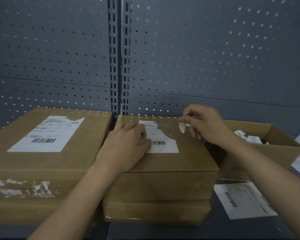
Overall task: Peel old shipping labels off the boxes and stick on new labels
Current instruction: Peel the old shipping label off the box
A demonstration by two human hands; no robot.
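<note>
Brown cardboard, three lots on the dark surface (249, 229). Middle box (163, 161), top of a stack of two: old label (163, 146) partly off, its upper right torn away along a ragged edge, the barcode and lower half stuck down; I judge the peeling here about half done. Left box (42, 161): label (47, 135) torn only at the top right corner, nearly all of it left to lift; white residue (24, 187) on the front of that stack. Open box (275, 144), far right: holds crumpled white scraps (249, 137), so it seems to serve for waste. Printed sheet (244, 200), barcode up, flat on the surface beside the middle stack: probably a new label, not yet stuck on. No box shows a fresh label, so every sticking step remains. My left hand (125, 148): fingers (142, 134) lying nearly flat and close together on the left part of the middle label, pressing it and the box down, gripping nothing. My right hand (206, 125): raised above the box's far right corner, fingers (189, 120) drawn in, thumb and forefinger pinching a torn white strip (181, 127) that hangs free of the box.
</note>
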